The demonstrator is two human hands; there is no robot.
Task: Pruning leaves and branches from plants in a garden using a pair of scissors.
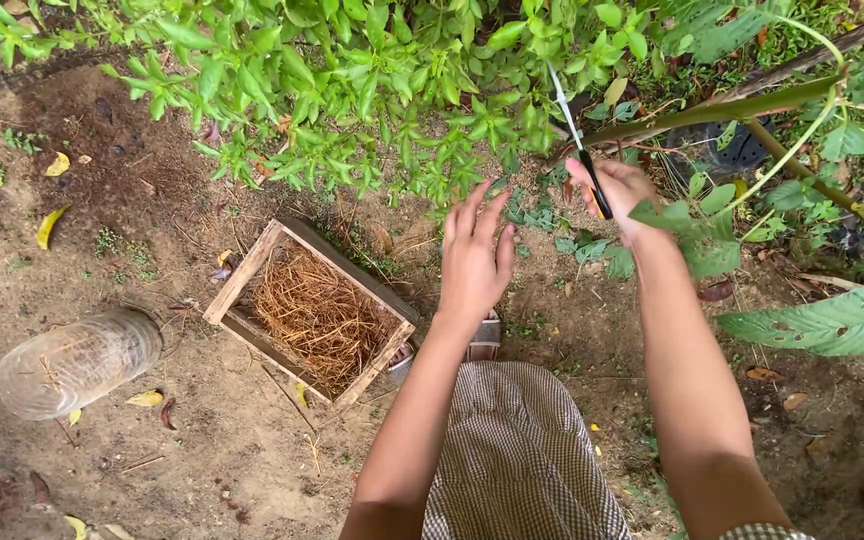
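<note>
So from my head cam I'm looking down at bare dirt with a leafy green bush (352,90) hanging over the top edge of the view. My right hand (620,195) is wrapped around the dark handles of a pair of scissors (580,150), blades pointing up into the foliage; they look slightly parted, but leaves cover part of them so I can't say what they're on. My left hand (472,260) is wide open, fingers spread and pointing up at the bush, holding nothing, just below the lowest leaves.

Stuff around: a wooden crate (252,270) filled with dry straw (317,315) sits on the ground left of my left arm, close by. Further left, near the edge, a clear plastic jar (77,360) lies on its side. On the right a big green stalk (742,105) cuts across diagonally, and a broad leaf (822,320) hangs beside my right forearm. My checked skirt (517,460) fills the bottom middle.
</note>
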